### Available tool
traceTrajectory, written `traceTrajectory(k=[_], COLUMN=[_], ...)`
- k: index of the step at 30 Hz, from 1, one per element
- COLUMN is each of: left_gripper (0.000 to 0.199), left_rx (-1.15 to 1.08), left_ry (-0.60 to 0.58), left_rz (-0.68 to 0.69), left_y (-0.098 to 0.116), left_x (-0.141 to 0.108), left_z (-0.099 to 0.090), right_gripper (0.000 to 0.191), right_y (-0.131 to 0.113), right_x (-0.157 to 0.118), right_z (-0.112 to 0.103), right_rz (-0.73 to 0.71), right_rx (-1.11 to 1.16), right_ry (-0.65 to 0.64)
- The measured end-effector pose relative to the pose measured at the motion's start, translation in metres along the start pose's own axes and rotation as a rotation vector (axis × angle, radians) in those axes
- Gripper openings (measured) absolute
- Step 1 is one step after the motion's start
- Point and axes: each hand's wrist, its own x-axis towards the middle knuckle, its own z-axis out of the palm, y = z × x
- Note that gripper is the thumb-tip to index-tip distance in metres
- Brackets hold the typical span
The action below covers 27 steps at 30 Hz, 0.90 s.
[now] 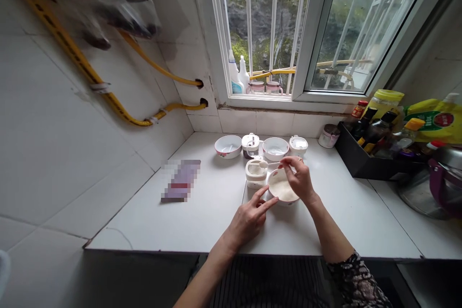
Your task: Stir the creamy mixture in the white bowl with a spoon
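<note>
My right hand (298, 178) pinches the handle of a small white spoon (264, 164). The spoon's head, with something pale in it, is over the near seasoning jar (256, 180). Just right of that jar stands a white bowl (286, 203) filled with a pale, off-white powder or grain (282, 186); I cannot tell which. Two outstretched fingers of my left hand (250, 215) touch the bowl's left rim, while the other fingers are curled.
Behind are two white bowls (228, 153) (275, 156), a dark-filled jar (250, 147) and a white-lidded jar (298, 145). A blurred purple packet (182, 180) lies left. At right are a lidded canister (328, 136), a black box of bottles (355, 156) and a pot (426, 192).
</note>
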Motion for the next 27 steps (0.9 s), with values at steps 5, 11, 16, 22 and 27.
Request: traceTrajectory(k=[5, 11, 16, 22, 27], left_gripper=[0.068, 0.070, 0.067, 0.069, 0.071], left_rx=[0.003, 0.004, -0.006, 0.021, 0.012], left_ry=[0.003, -0.006, 0.003, -0.007, 0.003], left_rz=[0.007, 0.002, 0.005, 0.002, 0.008], left_y=[-0.001, -0.002, -0.001, -0.001, -0.002], left_x=[-0.001, -0.001, 0.000, 0.000, -0.001], left_z=[0.000, 0.000, 0.000, -0.001, 0.000], right_gripper=[0.013, 0.014, 0.013, 0.013, 0.014], right_y=[0.015, 0.016, 0.014, 0.020, 0.022], right_x=[0.001, 0.000, 0.000, 0.004, 0.005], right_z=[-0.019, -0.012, -0.008, -0.015, -0.018], right_rz=[0.228, 0.156, 0.317, 0.520, 0.508], right_rx=[0.036, -0.082, 0.080, 0.293, 0.263], right_ry=[0.028, -0.191, -0.236, -0.105, -0.095])
